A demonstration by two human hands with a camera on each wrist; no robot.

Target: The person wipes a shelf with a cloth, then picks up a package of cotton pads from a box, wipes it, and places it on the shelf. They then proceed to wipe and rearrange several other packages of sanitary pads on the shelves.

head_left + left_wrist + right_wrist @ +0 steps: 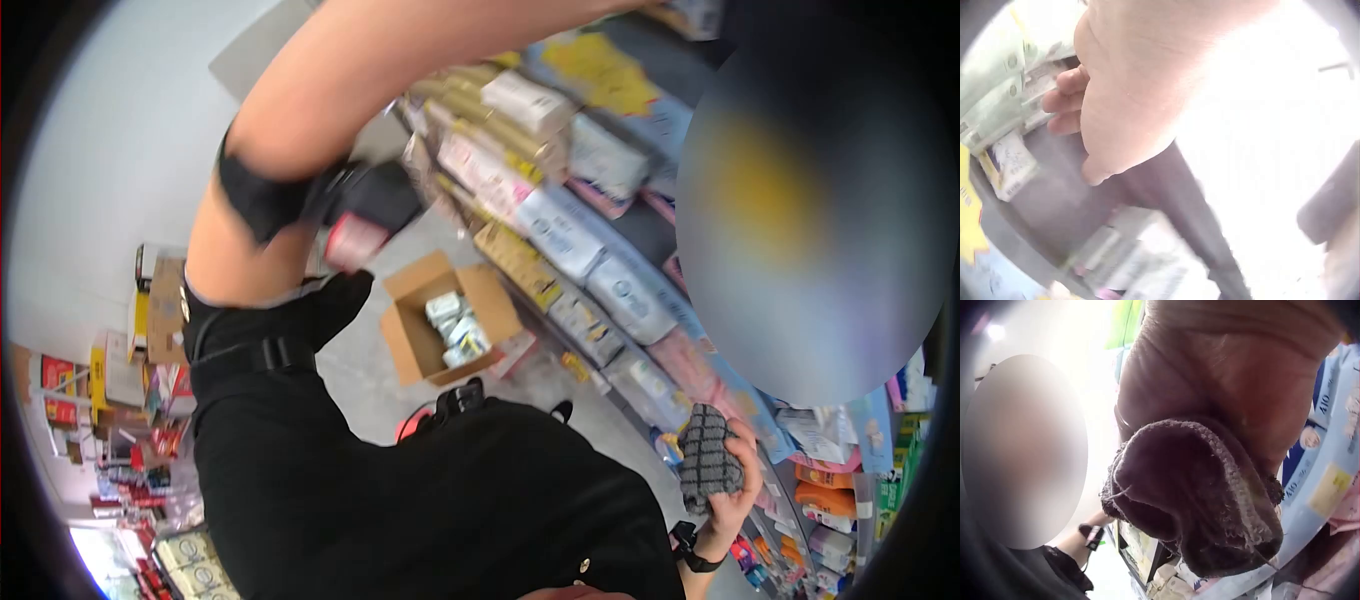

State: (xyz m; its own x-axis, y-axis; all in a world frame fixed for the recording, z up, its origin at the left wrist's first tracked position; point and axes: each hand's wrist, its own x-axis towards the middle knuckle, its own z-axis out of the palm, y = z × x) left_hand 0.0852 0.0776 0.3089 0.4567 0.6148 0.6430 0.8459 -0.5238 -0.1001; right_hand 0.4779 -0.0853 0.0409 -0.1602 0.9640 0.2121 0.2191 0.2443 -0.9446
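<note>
My left arm reaches up across the top of the head view, its hand beyond the frame. In the left wrist view the left hand (1132, 94) hovers over a grey shelf (1060, 206), fingers loosely bent and holding nothing. White packs (1013, 165) lie close by, and a blurred stack of pale boxes (1141, 250) sits below the hand. At the lower right of the head view my right hand (738, 485) grips a bunched grey cloth with dark checks (708, 455). The right wrist view shows the cloth (1210, 512) folded over beneath the palm, hiding the fingertips.
An open cardboard box (405, 350) with several white packs stands on the floor. Shelving filled with blue-and-white packages (560, 235) runs diagonally beside me. A yellow sign (600, 72) is at the upper shelf. More goods (110, 370) line the left side.
</note>
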